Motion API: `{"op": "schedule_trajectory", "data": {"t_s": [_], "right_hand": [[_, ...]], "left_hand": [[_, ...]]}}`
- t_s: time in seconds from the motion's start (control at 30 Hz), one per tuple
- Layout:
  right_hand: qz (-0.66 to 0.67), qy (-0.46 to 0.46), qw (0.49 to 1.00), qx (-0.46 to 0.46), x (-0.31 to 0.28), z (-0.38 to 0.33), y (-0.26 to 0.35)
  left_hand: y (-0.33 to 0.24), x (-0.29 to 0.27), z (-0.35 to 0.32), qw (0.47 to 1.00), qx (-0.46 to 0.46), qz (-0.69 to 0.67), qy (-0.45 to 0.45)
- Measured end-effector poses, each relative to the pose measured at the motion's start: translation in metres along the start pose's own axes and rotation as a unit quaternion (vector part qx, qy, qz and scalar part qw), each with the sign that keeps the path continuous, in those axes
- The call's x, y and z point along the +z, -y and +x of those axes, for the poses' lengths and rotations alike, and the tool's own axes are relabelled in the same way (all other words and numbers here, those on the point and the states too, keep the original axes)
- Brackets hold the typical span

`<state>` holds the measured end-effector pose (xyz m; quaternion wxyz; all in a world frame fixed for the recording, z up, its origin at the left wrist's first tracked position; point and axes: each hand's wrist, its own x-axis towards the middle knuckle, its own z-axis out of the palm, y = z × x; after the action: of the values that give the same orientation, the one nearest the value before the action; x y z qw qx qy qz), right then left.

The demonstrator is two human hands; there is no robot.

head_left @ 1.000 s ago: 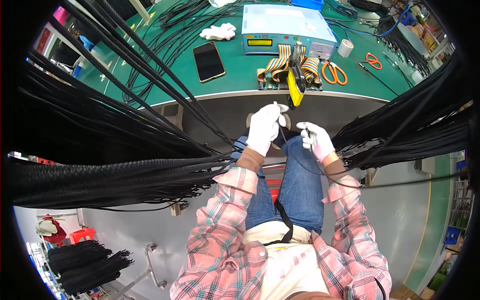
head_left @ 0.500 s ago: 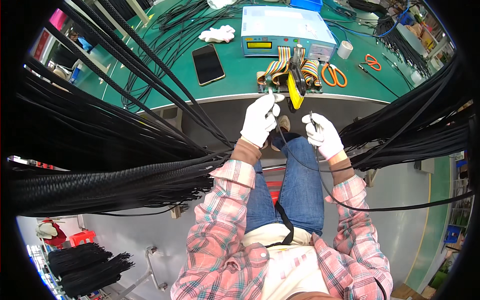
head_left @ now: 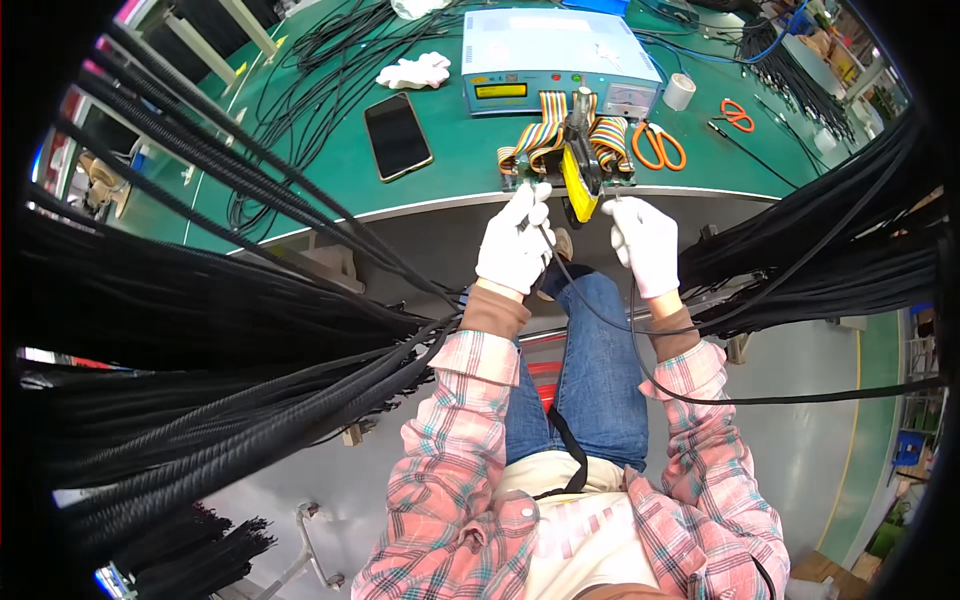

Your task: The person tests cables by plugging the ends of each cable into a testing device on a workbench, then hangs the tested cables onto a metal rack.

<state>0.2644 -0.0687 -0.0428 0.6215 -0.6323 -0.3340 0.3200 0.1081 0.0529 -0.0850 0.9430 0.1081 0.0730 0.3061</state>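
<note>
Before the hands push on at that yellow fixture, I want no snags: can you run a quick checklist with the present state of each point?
1. Left hand gloved and gripping the thin black cable: ok.
2. Right hand gloved and at the yellow fixture: ok.
3. Cable end seated in the fixture: cannot tell, hidden by fingers.
4. Cable slack runs free over the lap: ok, one loose loop.
5. Orange scissors and phone lie apart from the hands: ok.
6. Hanging black cable bundles kept off the forearms: not ok, they crowd the left sleeve.
</note>
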Motion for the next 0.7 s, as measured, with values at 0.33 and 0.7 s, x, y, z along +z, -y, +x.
{"op": "schedule_trajectory", "data": {"t_s": [0.33, 0.7], "right_hand": [[-0.413, -0.156, 0.834, -0.330, 0.006, 0.020, -0.004], [-0.512, -0.150, 0.792, -0.296, 0.009, 0.025, 0.000]], "left_hand": [[-0.003, 0.007, -0.010, 0.981, 0.060, 0.162, -0.087], [0.034, -0.024, -0.047, 0.949, -0.053, 0.290, -0.111]]}}
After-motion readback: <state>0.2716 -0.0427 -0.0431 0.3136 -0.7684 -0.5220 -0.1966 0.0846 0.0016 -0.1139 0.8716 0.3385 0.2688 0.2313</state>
